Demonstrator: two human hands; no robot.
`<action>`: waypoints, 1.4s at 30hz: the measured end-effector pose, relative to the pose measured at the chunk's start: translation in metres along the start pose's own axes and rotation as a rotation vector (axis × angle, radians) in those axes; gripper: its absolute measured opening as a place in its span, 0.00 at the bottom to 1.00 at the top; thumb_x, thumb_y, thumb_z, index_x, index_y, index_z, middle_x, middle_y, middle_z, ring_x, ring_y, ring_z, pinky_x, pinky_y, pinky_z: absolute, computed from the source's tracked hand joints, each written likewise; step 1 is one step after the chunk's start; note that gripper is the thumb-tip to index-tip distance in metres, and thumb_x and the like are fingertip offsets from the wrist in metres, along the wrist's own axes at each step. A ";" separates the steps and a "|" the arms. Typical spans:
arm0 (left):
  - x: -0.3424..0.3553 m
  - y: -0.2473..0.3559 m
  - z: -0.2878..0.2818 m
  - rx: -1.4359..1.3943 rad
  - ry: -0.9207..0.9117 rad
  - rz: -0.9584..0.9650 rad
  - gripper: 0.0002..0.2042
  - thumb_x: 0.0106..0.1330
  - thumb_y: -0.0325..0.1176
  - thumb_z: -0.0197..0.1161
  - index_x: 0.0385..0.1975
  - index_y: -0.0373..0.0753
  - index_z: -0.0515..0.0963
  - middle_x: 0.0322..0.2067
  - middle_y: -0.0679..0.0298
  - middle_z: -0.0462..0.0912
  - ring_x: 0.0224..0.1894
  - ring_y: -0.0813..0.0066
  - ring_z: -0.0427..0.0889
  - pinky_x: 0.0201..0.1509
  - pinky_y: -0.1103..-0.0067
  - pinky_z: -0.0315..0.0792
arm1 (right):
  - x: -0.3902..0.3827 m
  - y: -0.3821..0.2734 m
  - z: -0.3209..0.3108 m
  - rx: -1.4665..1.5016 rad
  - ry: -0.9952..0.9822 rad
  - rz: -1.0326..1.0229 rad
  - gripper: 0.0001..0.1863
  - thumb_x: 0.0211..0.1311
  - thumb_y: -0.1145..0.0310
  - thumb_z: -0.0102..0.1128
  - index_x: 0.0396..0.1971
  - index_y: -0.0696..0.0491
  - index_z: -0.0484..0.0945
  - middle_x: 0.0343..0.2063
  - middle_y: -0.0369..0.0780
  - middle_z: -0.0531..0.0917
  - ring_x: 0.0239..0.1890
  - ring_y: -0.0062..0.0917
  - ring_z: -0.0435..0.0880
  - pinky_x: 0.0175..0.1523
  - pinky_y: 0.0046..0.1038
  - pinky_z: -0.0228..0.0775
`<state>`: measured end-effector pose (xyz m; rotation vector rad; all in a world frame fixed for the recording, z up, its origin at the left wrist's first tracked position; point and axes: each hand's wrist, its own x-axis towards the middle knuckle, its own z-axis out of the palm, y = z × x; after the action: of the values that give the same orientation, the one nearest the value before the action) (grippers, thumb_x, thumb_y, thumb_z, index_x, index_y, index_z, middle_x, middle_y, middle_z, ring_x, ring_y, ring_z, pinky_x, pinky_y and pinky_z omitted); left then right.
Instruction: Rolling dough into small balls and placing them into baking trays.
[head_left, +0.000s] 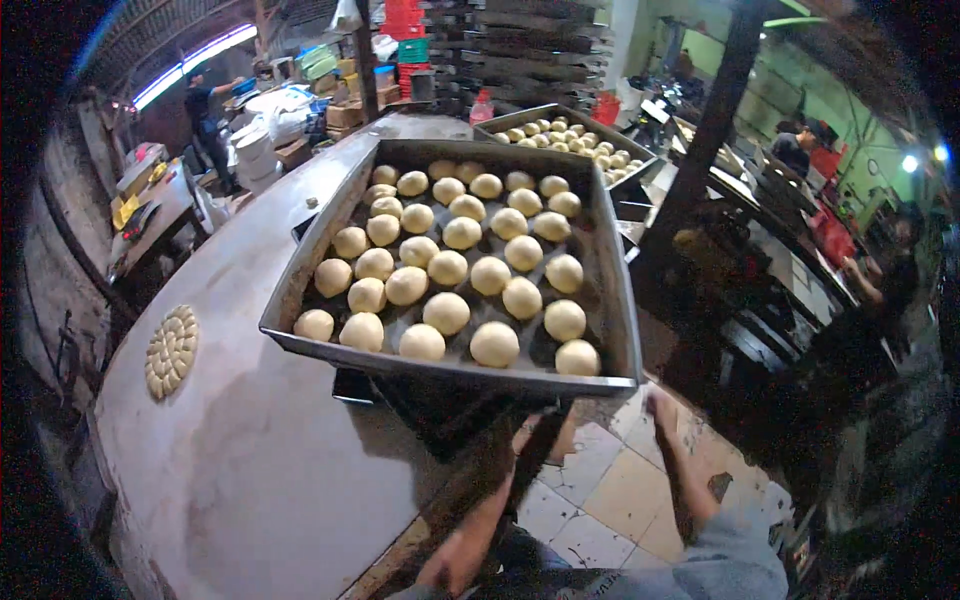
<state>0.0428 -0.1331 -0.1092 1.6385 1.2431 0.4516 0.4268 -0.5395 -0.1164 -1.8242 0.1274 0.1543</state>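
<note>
A large metal tray (629,300) holds rows of round dough balls (494,343) and rests raised over the curved work surface (230,440). My left hand (560,440) is low under the tray's front edge, partly hidden and in shadow. My right hand (664,410) is just beyond the tray's near right corner; its finger shape is unclear, as is whether it touches anything. A flat, round cluster of shaped dough pieces (171,352) lies on the surface at left.
A second tray of dough balls (560,135) stands behind. Dark racks (520,60), coloured crates (405,20) and white buckets (255,160) fill the back. A co-worker (205,125) stands at back left, others (795,150) at right. A dark post (700,150) rises right. Tiled floor (620,490) shows below.
</note>
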 end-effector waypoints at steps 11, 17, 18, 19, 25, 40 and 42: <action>0.098 0.034 0.113 -0.176 -0.341 0.277 0.18 0.62 0.32 0.60 0.49 0.29 0.73 0.47 0.56 0.79 0.50 0.65 0.77 0.57 0.72 0.68 | -0.700 0.240 -0.082 -0.554 0.092 1.056 0.14 0.53 0.60 0.53 0.24 0.54 0.82 0.22 0.43 0.81 0.24 0.32 0.79 0.32 0.35 0.71; -0.092 -0.007 0.129 -0.074 -1.259 0.440 0.12 0.63 0.31 0.59 0.44 0.32 0.77 0.45 0.59 0.81 0.47 0.67 0.79 0.54 0.74 0.70 | -0.808 0.235 0.013 -0.369 0.238 1.030 0.12 0.52 0.60 0.56 0.32 0.49 0.84 0.31 0.44 0.85 0.36 0.37 0.83 0.45 0.38 0.73; -0.149 -0.017 0.116 -0.012 -1.515 0.436 0.11 0.64 0.30 0.59 0.42 0.33 0.78 0.45 0.59 0.81 0.46 0.67 0.79 0.53 0.74 0.70 | -0.815 0.232 0.019 -0.243 0.391 1.011 0.13 0.52 0.59 0.57 0.33 0.48 0.84 0.31 0.43 0.85 0.36 0.36 0.83 0.45 0.37 0.73; -0.211 -0.027 0.104 0.055 -1.744 0.400 0.10 0.64 0.30 0.59 0.41 0.33 0.79 0.44 0.60 0.81 0.45 0.68 0.79 0.53 0.74 0.71 | -0.822 0.230 0.022 -0.159 0.520 0.977 0.13 0.52 0.58 0.57 0.34 0.47 0.84 0.31 0.42 0.85 0.37 0.35 0.83 0.45 0.37 0.73; -0.499 -0.065 0.046 0.316 -2.496 0.207 0.14 0.67 0.33 0.57 0.46 0.30 0.76 0.47 0.58 0.80 0.46 0.71 0.78 0.53 0.75 0.70 | -0.917 0.238 -0.039 0.194 0.883 1.098 0.15 0.58 0.55 0.57 0.33 0.51 0.80 0.33 0.43 0.81 0.36 0.32 0.79 0.42 0.37 0.69; -0.552 -0.248 0.081 1.658 -1.770 0.574 0.14 0.65 0.36 0.55 0.45 0.34 0.77 0.37 0.62 0.83 0.39 0.70 0.80 0.43 0.75 0.73 | -1.166 0.332 -0.123 0.669 1.312 1.315 0.19 0.63 0.52 0.55 0.34 0.57 0.75 0.31 0.43 0.77 0.30 0.30 0.74 0.35 0.36 0.65; -0.611 -0.261 0.089 1.687 -1.797 0.584 0.14 0.66 0.36 0.54 0.44 0.34 0.77 0.37 0.62 0.83 0.39 0.69 0.80 0.43 0.75 0.73 | -1.170 0.353 -0.138 0.704 1.301 1.326 0.19 0.63 0.52 0.54 0.34 0.57 0.75 0.30 0.43 0.77 0.29 0.29 0.74 0.34 0.35 0.65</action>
<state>-0.2691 -0.7166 -0.2166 2.3382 -0.6544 -1.9141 -0.7795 -0.7560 -0.2155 -0.6199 1.9958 -0.1775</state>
